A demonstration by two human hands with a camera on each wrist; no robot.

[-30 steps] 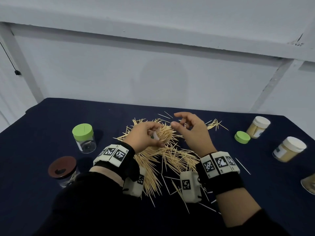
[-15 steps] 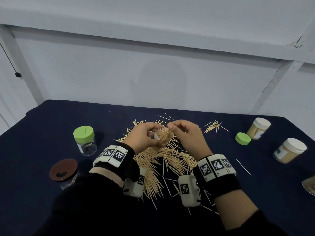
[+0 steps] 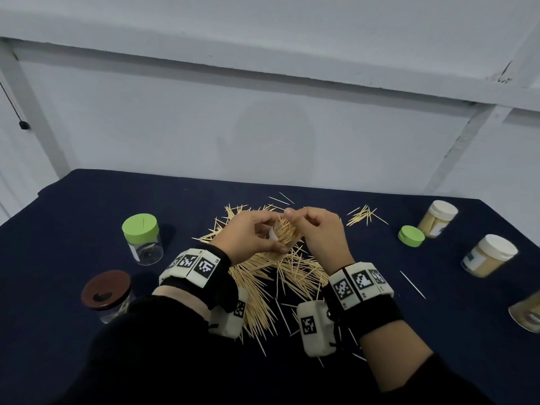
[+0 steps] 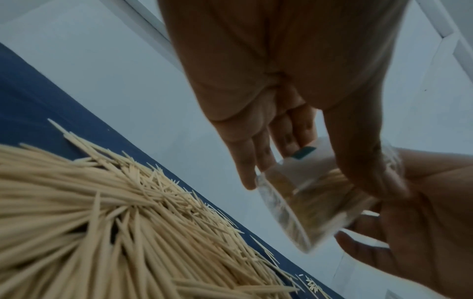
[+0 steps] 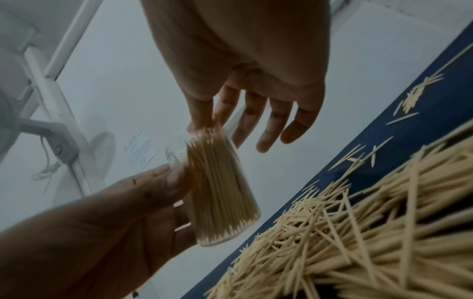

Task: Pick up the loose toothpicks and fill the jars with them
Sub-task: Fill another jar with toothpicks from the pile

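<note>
My left hand (image 3: 257,238) grips a clear lidless jar (image 3: 287,233), tilted and packed with toothpicks, above the big pile of loose toothpicks (image 3: 280,273) on the dark blue cloth. My right hand (image 3: 315,226) is at the jar's mouth. In the right wrist view its thumb and forefinger (image 5: 204,119) pinch the tips of toothpicks sticking out of the jar (image 5: 220,192), while the other fingers stay straight. The left wrist view shows the left hand's fingers (image 4: 256,157) and thumb wrapped round the jar (image 4: 307,198).
A green-lidded clear jar (image 3: 143,241) and a brown-lidded jar (image 3: 106,293) stand at the left. On the right are a loose green lid (image 3: 411,235), two white-lidded full jars (image 3: 436,219) (image 3: 488,255), a small toothpick bunch (image 3: 363,214) and another jar at the edge (image 3: 527,314).
My right hand has moved left to the jar's mouth and its thumb and forefinger have closed on the toothpick tips. The left hand keeps the jar in place.
</note>
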